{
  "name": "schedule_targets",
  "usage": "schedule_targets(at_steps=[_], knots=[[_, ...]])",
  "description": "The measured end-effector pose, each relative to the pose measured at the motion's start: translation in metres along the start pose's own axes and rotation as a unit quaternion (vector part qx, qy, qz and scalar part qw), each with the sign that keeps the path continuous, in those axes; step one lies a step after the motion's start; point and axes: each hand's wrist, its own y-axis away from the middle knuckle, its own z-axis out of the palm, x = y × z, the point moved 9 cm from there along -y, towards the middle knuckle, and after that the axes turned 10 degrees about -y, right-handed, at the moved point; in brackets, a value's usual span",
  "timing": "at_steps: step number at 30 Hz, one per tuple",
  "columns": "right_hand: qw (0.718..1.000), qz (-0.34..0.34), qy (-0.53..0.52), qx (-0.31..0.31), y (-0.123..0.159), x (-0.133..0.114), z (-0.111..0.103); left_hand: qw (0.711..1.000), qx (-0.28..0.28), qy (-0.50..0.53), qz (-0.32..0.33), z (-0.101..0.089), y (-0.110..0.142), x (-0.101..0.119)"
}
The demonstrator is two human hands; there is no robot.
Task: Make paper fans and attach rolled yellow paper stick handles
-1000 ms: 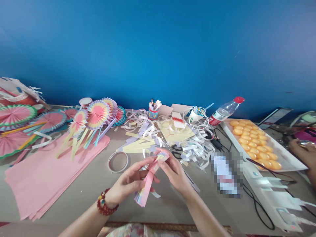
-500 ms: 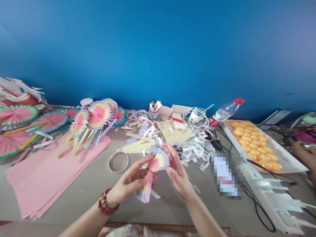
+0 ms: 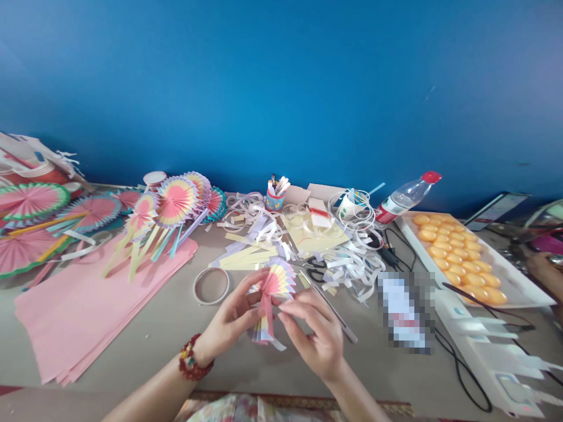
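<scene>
My left hand [image 3: 231, 319] is closed around the pinched middle of a small pleated paper fan [image 3: 280, 278], pink, yellow and lilac. The fan's upper half spreads out above my fingers, while its lower folds hang below them. Just right of the fan's middle is my right hand [image 3: 314, 331], its fingers bent and thumb slightly apart, with nothing visible between them. Whether its fingertips touch the fan I cannot tell. Behind that hand lie a thin grey stick-like tool [image 3: 343, 323] and dark-handled scissors [image 3: 315, 271]. A roll of tape [image 3: 196, 287] rests left of the fan.
Pink paper sheets [image 3: 88, 316] and finished paper fans [image 3: 176, 202] cover the left. Paper scraps [image 3: 352, 264], a pen cup [image 3: 275, 201] and a bottle [image 3: 402, 199] stand behind. To the right are a tray [image 3: 534, 296] of orange domes, a power strip [image 3: 488, 357] and another person's hand [image 3: 545, 275].
My right hand has moved down from the fan's right edge, its fingers now more bent. The fan's upper half stands more upright in my left hand. The scissors have come into sight.
</scene>
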Motion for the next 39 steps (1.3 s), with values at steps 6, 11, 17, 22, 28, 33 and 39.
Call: schedule_targets(at_steps=[6,11,17,22,28,33,39], knots=[[0.994,0.047,0.089,-0.049,-0.008,0.017,0.011,0.991,0.017,-0.124,0.044,0.001,0.004,0.001],[0.992,0.057,0.101,-0.044,-0.005,0.023,0.013,0.969,0.011,-0.230,0.092,0.005,0.009,0.009],[0.976,0.215,-0.042,-0.001,0.008,0.051,0.013,0.941,-0.027,-0.310,0.135,0.012,0.012,0.012],[0.911,0.334,-0.240,0.041,0.021,0.073,0.023,0.926,-0.041,-0.342,0.155,0.015,0.015,0.015],[0.853,0.380,-0.358,0.022,0.021,0.077,0.034,0.924,-0.049,-0.354,0.134,0.021,0.015,0.023],[0.836,0.395,-0.376,0.055,0.028,0.088,0.033,0.924,-0.003,-0.366,0.113,0.014,0.013,0.024],[0.822,0.418,-0.369,0.112,0.041,0.095,0.024,0.875,0.088,-0.470,0.077,-0.002,0.006,0.029]])
